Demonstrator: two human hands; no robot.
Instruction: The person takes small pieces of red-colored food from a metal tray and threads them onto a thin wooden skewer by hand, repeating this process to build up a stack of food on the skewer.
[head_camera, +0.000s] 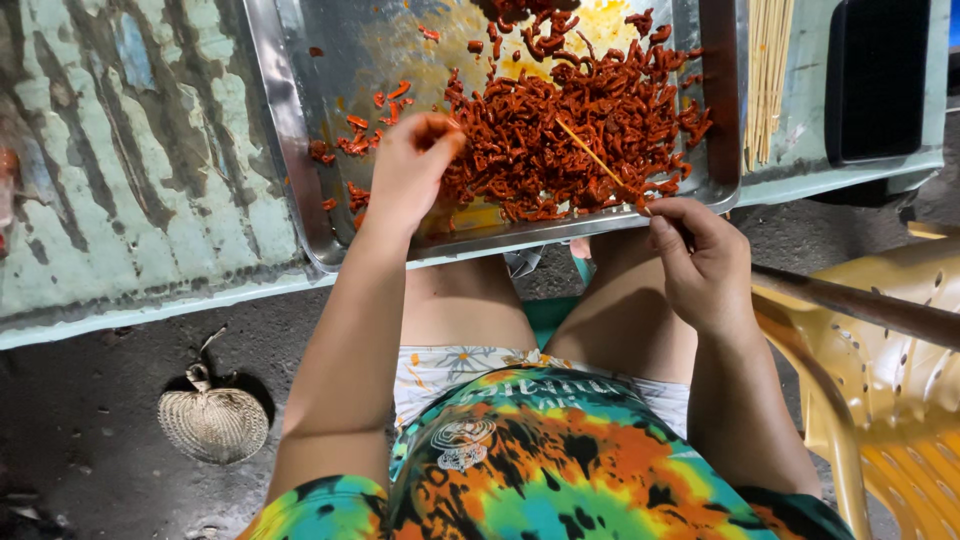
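Observation:
A metal tray (290, 130) on a worn green table holds a heap of red marinated meat pieces (580, 120). My left hand (412, 165) reaches into the tray's left part, fingers pinched on a red meat piece at the heap's edge. At the tray's near rim, my right hand (700, 262) holds a thin bamboo skewer (590, 155) that points up and left over the heap.
A bundle of bare bamboo skewers (768, 70) lies right of the tray, next to a black tray (878, 80). A yellow plastic chair (890, 400) stands at my right. A woven hand fan (213, 420) lies on the dark ground at left.

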